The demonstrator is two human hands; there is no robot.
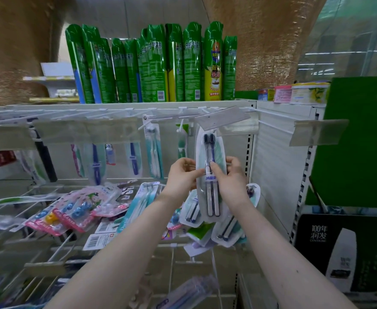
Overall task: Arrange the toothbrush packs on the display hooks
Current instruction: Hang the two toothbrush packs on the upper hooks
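A white twin toothbrush pack (209, 152) with two dark-bristled brushes is held upright in front of the display. My left hand (182, 175) grips its left edge and my right hand (231, 177) grips its right edge and front. The pack's top sits just under a clear price-tag flap (222, 118) at the end of a white display hook (205, 110). I cannot tell if the hook passes through the pack's hole. More toothbrush packs (154, 150) hang on hooks to the left. Several loose packs (78, 208) lie piled on the lower hooks.
Tall green spray cans (151, 65) stand on the shelf above the hooks. Another hook with a clear flap (318, 130) juts out at the right. A green panel (356, 141) and a black box (343, 250) stand at the right. A white back panel (278, 157) lies behind.
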